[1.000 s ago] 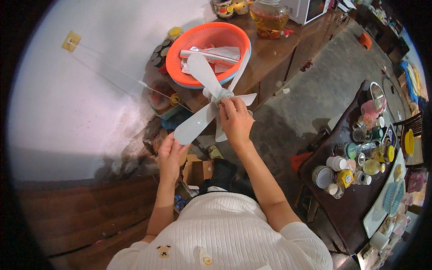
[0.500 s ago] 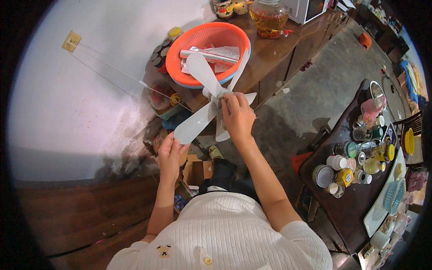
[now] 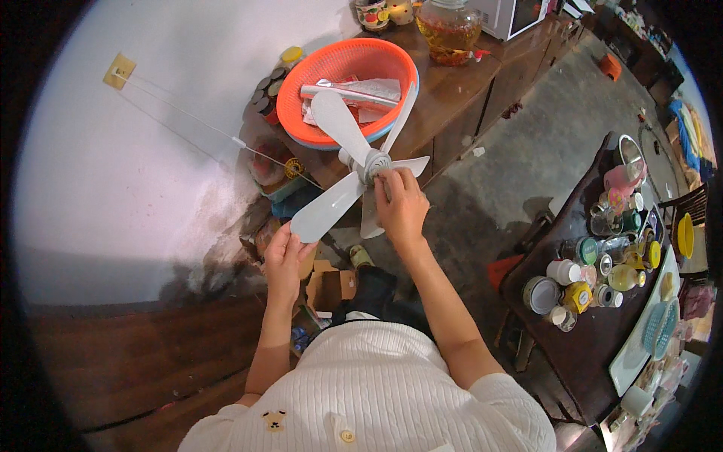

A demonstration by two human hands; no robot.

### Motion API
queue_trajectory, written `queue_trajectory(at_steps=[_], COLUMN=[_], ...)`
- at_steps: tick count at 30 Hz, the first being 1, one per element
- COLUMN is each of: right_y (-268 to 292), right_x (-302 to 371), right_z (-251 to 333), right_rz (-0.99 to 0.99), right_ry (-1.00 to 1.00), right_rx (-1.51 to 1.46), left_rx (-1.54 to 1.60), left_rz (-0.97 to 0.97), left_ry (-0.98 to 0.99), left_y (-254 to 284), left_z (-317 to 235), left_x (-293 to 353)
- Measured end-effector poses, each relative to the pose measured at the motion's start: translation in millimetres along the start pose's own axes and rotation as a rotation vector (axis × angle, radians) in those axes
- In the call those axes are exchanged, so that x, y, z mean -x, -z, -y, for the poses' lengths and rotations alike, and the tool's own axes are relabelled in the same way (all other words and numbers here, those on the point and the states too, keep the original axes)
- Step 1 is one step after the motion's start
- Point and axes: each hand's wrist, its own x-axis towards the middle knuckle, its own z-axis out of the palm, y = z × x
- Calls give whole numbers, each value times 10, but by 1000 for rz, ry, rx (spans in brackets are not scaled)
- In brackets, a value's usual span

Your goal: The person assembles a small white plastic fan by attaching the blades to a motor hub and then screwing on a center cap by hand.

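Note:
I hold a pale grey fan propeller [image 3: 340,128] with several blades in front of me. My left hand [image 3: 285,260] pinches the tip of the lower left blade [image 3: 325,209]. My right hand [image 3: 401,205] has its fingers closed on the round hub [image 3: 371,163] at the middle of the fan, covering part of the lower right blades. The upper blades reach over an orange plastic basket [image 3: 301,79] on a wooden counter.
The wooden counter [image 3: 452,83] carries the basket, a glass jar of amber liquid [image 3: 450,26] and small jars. A dark table [image 3: 580,331] at right is crowded with jars and cups. A cardboard box [image 3: 329,287] lies on the floor by my feet. White wall at left.
My right hand has slid a little down and to the right on the hub, uncovering more of it. The fan and my left hand stay in place.

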Motion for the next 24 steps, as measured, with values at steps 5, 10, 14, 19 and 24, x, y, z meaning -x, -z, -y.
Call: queue_trajectory(at_steps=[5, 10, 14, 19, 24], right_y=[-17, -37, -47, -16, -27], right_x=[-184, 33, 174, -19, -141], right_z=[120, 57, -23, 26, 116], right_rz=[-56, 2, 42, 2, -28], right_ry=[22, 26, 5, 14, 5], right_rx=[-29, 14, 7, -34, -42], left_rx=[47, 31, 19, 9, 26], left_rz=[-19, -10, -12, -19, -1], left_ry=[-19, -14, -5, 17, 8], left_y=[-2, -11, -13, -35, 14], left_z=[17, -5, -4, -49, 13], left_x=[-2, -1, 0, 22, 12])
